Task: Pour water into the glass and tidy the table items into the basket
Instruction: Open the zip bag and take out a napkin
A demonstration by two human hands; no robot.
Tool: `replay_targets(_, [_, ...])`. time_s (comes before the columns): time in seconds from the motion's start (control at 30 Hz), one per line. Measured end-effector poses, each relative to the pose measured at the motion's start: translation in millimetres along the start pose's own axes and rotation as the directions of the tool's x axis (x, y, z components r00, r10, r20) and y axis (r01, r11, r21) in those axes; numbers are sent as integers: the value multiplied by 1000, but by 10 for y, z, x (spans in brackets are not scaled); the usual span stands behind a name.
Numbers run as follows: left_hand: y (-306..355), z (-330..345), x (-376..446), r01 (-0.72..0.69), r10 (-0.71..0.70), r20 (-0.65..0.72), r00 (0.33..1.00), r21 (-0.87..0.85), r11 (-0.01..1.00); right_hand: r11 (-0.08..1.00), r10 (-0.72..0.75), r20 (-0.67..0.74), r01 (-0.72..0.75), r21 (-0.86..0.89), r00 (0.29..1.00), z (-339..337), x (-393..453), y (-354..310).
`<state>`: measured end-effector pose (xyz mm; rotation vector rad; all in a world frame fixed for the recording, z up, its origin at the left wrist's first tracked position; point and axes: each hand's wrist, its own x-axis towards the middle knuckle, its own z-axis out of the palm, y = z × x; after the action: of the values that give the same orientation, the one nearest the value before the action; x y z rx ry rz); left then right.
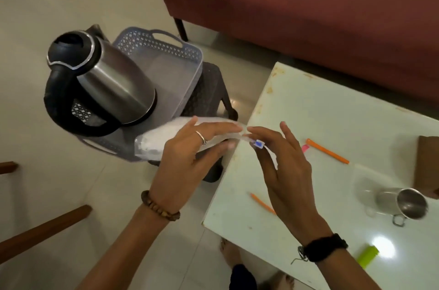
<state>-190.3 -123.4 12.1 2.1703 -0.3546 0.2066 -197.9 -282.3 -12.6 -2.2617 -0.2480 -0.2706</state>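
Observation:
My left hand (187, 159) grips a clear plastic zip pouch (152, 144) holding something white, just over the near rim of the grey basket (166, 52). My right hand (285, 171) pinches the pouch's right end beside its blue slider tab (259, 144). A steel kettle (111, 80) with a black handle stands inside the basket. On the white table (320, 111) at the right, a clear glass (363, 185) stands next to a steel cup (403, 204) lying on its side. Two orange pens (327, 150) (262, 204) lie on the table too.
The basket sits on a dark stool (209, 90) left of the table. A green item (368, 258), a small pink item (305, 148) and a brown box (427, 166) are on the table. A red sofa (308, 16) stands behind; wooden furniture legs (42, 230) at the lower left.

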Motion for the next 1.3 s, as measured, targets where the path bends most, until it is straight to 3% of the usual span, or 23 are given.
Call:
replay_targets(0.1, [302, 237, 78, -11, 6, -36, 999, -131, 991, 973, 192, 106, -204, 110, 976, -426, -95, -23])
replay_targets(0.2, [557, 520, 158, 72, -97, -65, 993, -311, 948, 959, 216, 202, -247, 140, 955, -890, -162, 46])
replay_targets(0.27, [695, 703, 167, 134, -154, -15, 988, -421, 897, 957, 220, 201, -251, 145, 954, -1110, -199, 111])
replay_targets(0.47, [1001, 1223, 79, 171, -162, 60, 985, -438, 883, 982, 155, -10, -153, 109, 988, -1450, -365, 323])
replay_targets(0.63, [1120, 1441, 36, 193, -191, 38, 981, -322, 927, 969, 243, -24, -243, 36, 970, -1578, -582, 636])
replay_targets(0.8, [1075, 1421, 92, 313, -375, -25, 927, -502, 806, 909, 404, -53, -407, -86, 913, -1809, -865, 1138])
replay_targets(0.93, [1090, 1449, 27, 352, -357, 86, 930, -486, 800, 859, 491, -171, -508, -69, 854, -1843, -974, 1296])
replay_targets(1.0, [1136, 1494, -26, 384, -363, 147, 920, -525, 760, 828, 545, -279, -559, 34, 791, -1803, -976, 1254])
replay_targets(1.07, [1154, 1535, -60, 430, -367, 228, 902, -558, 710, 706, 706, -275, -617, 349, 653, -1765, -941, 1175])
replay_targets(1.13, [1169, 1579, -113, 487, -360, 329, 873, -538, 688, 404, 847, -25, -612, 679, 531, -1730, -891, 1098])
replay_targets(1.2, [1208, 1652, -180, 544, -343, 438, 831, -508, 668, 168, 846, 193, -591, 789, 497, -1686, -875, 1057])
replay_targets(1.3, [1298, 1829, -246, 650, -377, 552, 744, -466, 600, 143, 816, 236, -580, 802, 528, -1640, -893, 1028])
